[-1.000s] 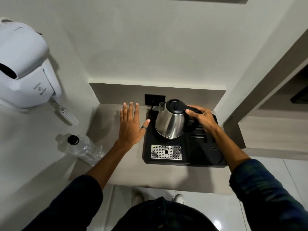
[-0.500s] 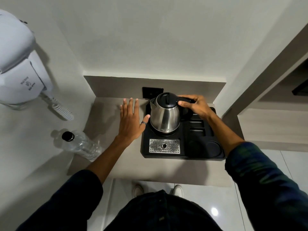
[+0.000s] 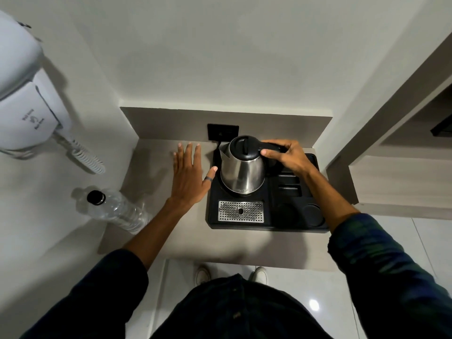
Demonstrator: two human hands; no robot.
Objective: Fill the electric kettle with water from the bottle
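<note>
A steel electric kettle [image 3: 242,174] with a closed black lid stands on a black tray [image 3: 269,225] on the grey counter. My right hand [image 3: 287,157] is wrapped around the kettle's black handle, thumb resting near the lid. My left hand [image 3: 189,177] lies flat on the counter just left of the tray, fingers spread, thumb touching the tray's edge. A clear plastic water bottle [image 3: 115,210] with a black cap stands at the counter's left end, apart from both hands.
The tray holds a perforated metal drip grate [image 3: 241,211] and two round recesses [image 3: 311,214]. A black wall socket [image 3: 223,132] sits behind the kettle. A white wall-mounted hair dryer [image 3: 27,99] with a coiled cord hangs on the left wall. A wall bounds the counter on the right.
My right hand has shifted its hold forward along the handle toward the lid. My left hand has stayed flat on the counter. The view has shifted slightly.
</note>
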